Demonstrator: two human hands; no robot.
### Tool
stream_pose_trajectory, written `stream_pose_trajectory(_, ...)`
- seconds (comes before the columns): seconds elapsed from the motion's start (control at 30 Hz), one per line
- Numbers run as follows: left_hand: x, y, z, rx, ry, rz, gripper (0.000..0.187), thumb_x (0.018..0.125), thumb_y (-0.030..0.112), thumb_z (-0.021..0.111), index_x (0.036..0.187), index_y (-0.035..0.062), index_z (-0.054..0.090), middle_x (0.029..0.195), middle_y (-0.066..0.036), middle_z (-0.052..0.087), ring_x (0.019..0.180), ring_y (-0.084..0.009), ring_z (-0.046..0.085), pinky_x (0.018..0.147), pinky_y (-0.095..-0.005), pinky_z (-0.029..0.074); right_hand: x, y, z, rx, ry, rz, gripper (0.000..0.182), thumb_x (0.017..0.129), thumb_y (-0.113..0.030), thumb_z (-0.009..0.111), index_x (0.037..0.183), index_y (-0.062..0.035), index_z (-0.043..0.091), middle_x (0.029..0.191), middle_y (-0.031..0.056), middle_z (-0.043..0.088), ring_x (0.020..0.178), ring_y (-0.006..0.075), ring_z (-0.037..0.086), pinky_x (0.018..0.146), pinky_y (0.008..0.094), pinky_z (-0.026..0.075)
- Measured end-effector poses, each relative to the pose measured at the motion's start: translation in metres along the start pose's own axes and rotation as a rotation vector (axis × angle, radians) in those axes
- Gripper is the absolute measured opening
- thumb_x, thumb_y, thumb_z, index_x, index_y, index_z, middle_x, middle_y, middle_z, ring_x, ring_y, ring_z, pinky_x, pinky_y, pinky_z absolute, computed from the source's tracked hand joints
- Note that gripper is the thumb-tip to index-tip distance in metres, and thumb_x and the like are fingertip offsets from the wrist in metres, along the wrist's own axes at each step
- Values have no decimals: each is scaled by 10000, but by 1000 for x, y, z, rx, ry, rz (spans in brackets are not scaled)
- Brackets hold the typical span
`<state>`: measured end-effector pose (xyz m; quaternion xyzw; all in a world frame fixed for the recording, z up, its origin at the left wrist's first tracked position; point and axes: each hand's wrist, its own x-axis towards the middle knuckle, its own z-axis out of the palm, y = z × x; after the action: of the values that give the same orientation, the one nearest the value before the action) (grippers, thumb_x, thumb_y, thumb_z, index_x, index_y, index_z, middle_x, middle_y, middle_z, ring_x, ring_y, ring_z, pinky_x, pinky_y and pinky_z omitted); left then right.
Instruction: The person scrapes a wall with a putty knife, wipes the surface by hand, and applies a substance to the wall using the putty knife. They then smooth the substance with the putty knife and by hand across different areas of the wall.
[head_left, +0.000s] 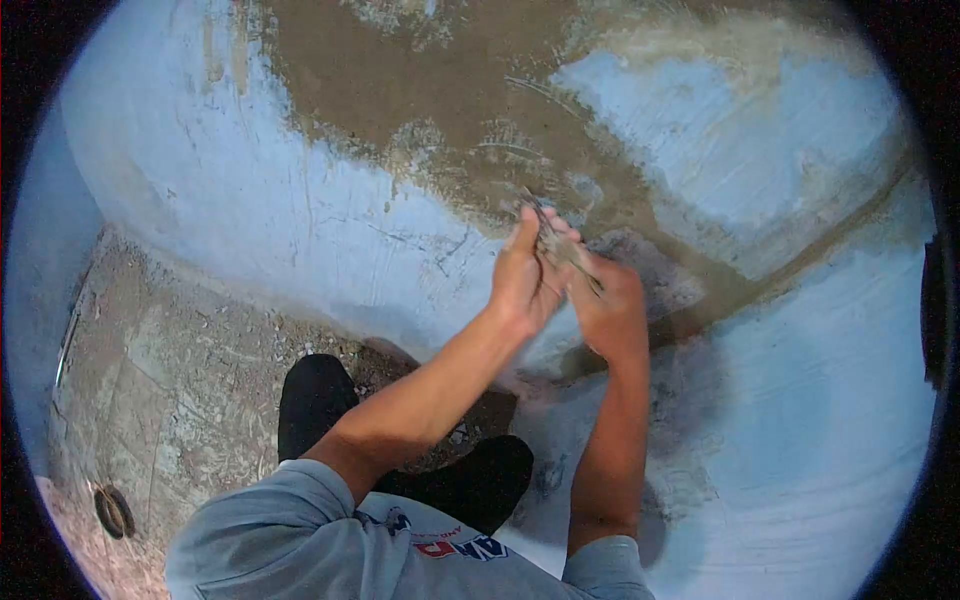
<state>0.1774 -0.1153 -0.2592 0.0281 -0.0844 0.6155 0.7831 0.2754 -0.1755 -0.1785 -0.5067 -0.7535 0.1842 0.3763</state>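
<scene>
Both my hands meet in front of a pale blue wall (350, 220) with a wide patch of brown, wet-looking plaster (430, 90). My left hand (525, 275) has its thumb and fingers around a thin, flat tool (555, 245) smeared with plaster. Close against it on the right, my right hand (610, 300) has its fingers curled on the lower end of the same tool, near a dark edge. The tool slants from upper left to lower right. Its exact shape is blurred and partly hidden by my fingers.
Rubble and dust lie on the rough floor (200, 400) at the wall's foot. A dark ring-shaped object (114, 511) rests at the lower left. My dark-covered legs are below my arms. A brown plaster band (740, 290) runs along the corner to the right.
</scene>
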Motion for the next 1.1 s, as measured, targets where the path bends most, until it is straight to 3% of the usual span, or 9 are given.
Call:
stream_pose_trajectory(0.1, 3, 1, -5, -38, -25, -7, 284, 1076, 421, 535, 1091, 145, 601, 972, 10, 643, 962, -187, 644, 894, -382, 560, 7, 18, 12, 19, 10, -91, 315, 948, -72, 615, 1243, 2, 697, 1126, 258, 721, 1050, 382, 732, 874, 377, 563)
stream_pose_trajectory(0.23, 5, 12, -8, -64, -70, 17, 284, 1080, 408, 530, 1095, 134, 603, 957, 6, 641, 942, -190, 645, 893, -380, 561, 6, -4, 19, -190, 17, -92, 315, 960, -83, 614, 1250, 12, 693, 1139, 259, 719, 1067, 369, 732, 891, 375, 565)
stream_pose_trajectory(0.37, -7, 0, 3, 19, 63, -10, 283, 1079, 412, 529, 1100, 137, 592, 932, 3, 628, 921, -193, 638, 878, -372, 560, -5, 2, 8, -72, 18, 10, 326, 958, -76, 602, 1261, 8, 691, 1160, 246, 722, 1089, 344, 732, 909, 376, 561)
stream_pose_trajectory(0.5, -1, 6, -10, -76, -60, 4, 289, 1072, 419, 541, 1098, 135, 592, 931, 0, 630, 915, -203, 640, 876, -367, 561, -4, -1, 22, -90, 40, 15, 332, 957, -68, 592, 1265, 7, 691, 1207, 234, 713, 1132, 322, 721, 960, 355, 538)
stream_pose_trajectory(0.7, 0, 9, -2, -7, -33, 20, 279, 1069, 419, 547, 1067, 145, 597, 933, 0, 628, 935, -196, 632, 891, -373, 558, 5, 5, 23, -200, 67, -67, 318, 951, -76, 600, 1239, 20, 694, 1109, 262, 725, 1003, 349, 753, 861, 380, 564)
stream_pose_trajectory(0.8, 3, 9, -6, -62, -27, 16, 327, 1096, 410, 493, 1111, 93, 571, 936, -38, 626, 942, -202, 630, 834, -370, 549, 3, 1, 24, -157, 69, -115, 286, 950, -78, 634, 1207, 19, 716, 982, 233, 748, 863, 220, 724, 815, 344, 541)
stream_pose_trajectory(0.9, -13, 1, 9, -18, 76, -61, 315, 1100, 400, 486, 1104, 97, 571, 927, -40, 623, 917, -199, 628, 853, -376, 560, -8, -3, 10, -10, 42, 39, 285, 948, -75, 630, 1205, 11, 720, 1008, 245, 744, 886, 240, 733, 831, 344, 544)
stream_pose_trajectory(1.0, 6, 17, -9, -27, -53, 76, 308, 1099, 396, 492, 1119, 98, 569, 952, -43, 640, 922, -206, 641, 854, -375, 564, 7, -3, 29, -166, 44, -36, 277, 956, -118, 611, 1172, 17, 719, 1045, 269, 724, 932, 387, 747, 812, 375, 563)
stream_pose_trajectory(1.1, 1, 10, -8, -73, -54, -8, 294, 1102, 389, 491, 1114, 107, 571, 940, -33, 636, 921, -204, 638, 856, -367, 560, -1, -6, 27, -125, 73, -56, 283, 957, -120, 606, 1176, 22, 717, 1066, 267, 727, 947, 380, 747, 833, 362, 559)
